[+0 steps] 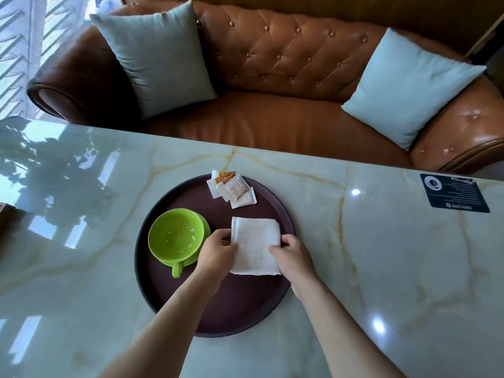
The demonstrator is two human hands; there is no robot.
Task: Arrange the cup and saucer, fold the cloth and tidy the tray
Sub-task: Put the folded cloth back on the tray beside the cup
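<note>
A round dark brown tray (245,304) lies on the marble table. On its left stands a green cup (174,236) on a green saucer (205,227), with the cup's handle pointing toward me. A white cloth (256,241), folded into a rectangle, lies on the tray's right half. My left hand (218,252) pinches the cloth's left edge. My right hand (293,255) pinches its right edge. Several sachets (233,188) lie fanned out at the tray's far rim.
The marble table (381,255) is glossy and wide on both sides of the tray. A dark blue card (454,192) lies at the far right. Behind the table stands a brown leather sofa (272,77) with two pale blue cushions.
</note>
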